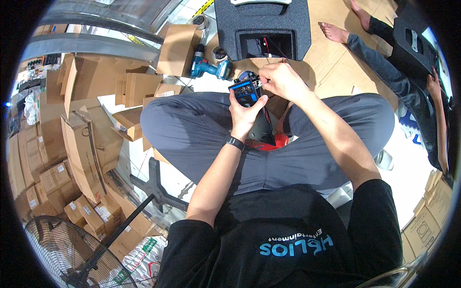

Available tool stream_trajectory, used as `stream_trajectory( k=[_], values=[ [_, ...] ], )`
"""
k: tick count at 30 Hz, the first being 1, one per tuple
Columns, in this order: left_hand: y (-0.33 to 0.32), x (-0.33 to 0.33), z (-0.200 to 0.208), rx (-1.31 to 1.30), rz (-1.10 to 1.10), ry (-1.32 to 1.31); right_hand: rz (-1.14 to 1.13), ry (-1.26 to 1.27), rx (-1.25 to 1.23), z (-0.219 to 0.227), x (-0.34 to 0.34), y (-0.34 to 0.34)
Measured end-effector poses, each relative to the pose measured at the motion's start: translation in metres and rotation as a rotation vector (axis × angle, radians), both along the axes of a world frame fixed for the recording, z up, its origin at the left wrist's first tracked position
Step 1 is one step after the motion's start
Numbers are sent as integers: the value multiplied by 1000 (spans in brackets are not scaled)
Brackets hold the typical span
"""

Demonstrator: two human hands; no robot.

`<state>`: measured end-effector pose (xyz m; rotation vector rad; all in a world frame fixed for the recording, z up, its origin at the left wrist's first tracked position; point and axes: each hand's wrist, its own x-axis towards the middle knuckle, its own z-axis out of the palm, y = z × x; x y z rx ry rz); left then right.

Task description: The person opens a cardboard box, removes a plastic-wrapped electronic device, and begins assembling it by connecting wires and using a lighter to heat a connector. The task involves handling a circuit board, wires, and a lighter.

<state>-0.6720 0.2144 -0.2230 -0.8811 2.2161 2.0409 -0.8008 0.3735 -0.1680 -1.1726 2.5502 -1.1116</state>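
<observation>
1. Lower left: a black fan stands near stacked cartons.
2. Left: pale tiled floor shows beside an open cardboard box; its contents are not discernible.
3. Upper centre-left: a blue cordless drill lies just beside a cup containing small dark pieces.
4. Centre: the left hand, fingers grasping a black module with blue panels, above the lap.
5. Upper centre: a black cabinet; red and dark wires occupy its rectangular recess.
6. Centre: the right hand, fingers gathered at the module's right edge; grip cannot be told.
7. Upper right: cardboard sheeting covers the floor.
</observation>
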Motion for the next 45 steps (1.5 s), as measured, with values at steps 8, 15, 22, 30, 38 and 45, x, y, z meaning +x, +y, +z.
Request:
stream_trajectory(
  k=[8, 15, 22, 30, 38, 45],
  values=[
    [0, -1, -4, -76, 9, 3, -27, 7, -6, 0, 4, 0],
    [-2, 0, 0, -142, -3, -76, 19, 28, -38, 1, 3, -1],
    [-4, 0, 4, -94, 10, -84, 55, 15, -52, -3, 2, -2],
    [-8, 0, 16, -42, -45, -171, 91, -5, -54, -2, 1, -1],
    [-7, 0, 13, -35, 12, -106, 20, 3, -65, -4, 2, -1],
    [-10, -1, 3, -77, 34, -165, -16, -69, -102, 0, -3, 7]
  ],
)
